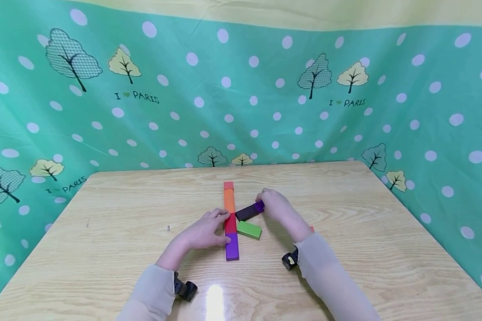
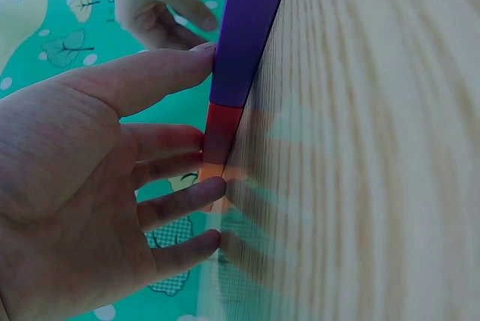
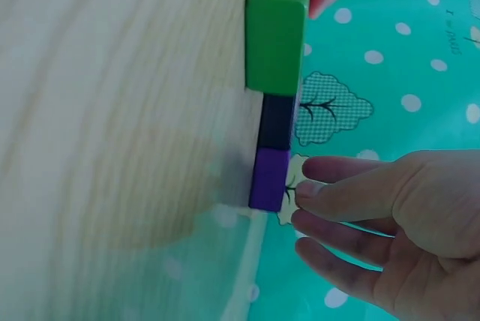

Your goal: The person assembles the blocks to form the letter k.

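A straight row of blocks lies end to end in the head view: a small coral block (image 1: 228, 185), an orange block (image 1: 229, 201), a red block (image 1: 231, 225) and a purple block (image 1: 232, 251). My left hand (image 1: 202, 232) rests along the row's left side, fingers spread, thumb at the purple block. To the right of the row, a black block (image 1: 247, 212) slants away, with a small purple block (image 1: 259, 206) at its far end. My right hand (image 1: 279, 207) is beside that small block, fingers extended and apart from it in the right wrist view. A green block (image 1: 249, 229) lies nearer me.
The blocks are on a pale wooden table (image 1: 116, 249). Part of a red-orange piece (image 1: 312, 229) shows behind the right wrist. A dotted green cloth (image 1: 241, 93) hangs behind the table. Both wrists wear small black cameras.
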A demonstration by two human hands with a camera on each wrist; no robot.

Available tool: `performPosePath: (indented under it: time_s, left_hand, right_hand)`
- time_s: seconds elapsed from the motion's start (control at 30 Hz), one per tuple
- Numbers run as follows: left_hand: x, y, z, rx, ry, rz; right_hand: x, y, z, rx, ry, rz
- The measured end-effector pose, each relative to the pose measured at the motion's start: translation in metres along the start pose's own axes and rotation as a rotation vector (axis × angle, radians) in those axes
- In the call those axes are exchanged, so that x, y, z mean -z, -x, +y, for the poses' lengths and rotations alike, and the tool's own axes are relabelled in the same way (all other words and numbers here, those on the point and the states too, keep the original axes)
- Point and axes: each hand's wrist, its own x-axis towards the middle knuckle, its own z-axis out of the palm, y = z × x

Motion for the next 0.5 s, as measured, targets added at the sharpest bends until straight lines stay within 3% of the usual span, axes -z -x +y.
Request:
performPosePath:
  time_s: [0.5]
  left_hand:
    - [0.000, 0.001, 0.000, 0.006, 0.001, -0.005]
  right_hand:
    - [0.018, 0.041, 0.023, -0.053, -0.028, -0.053]
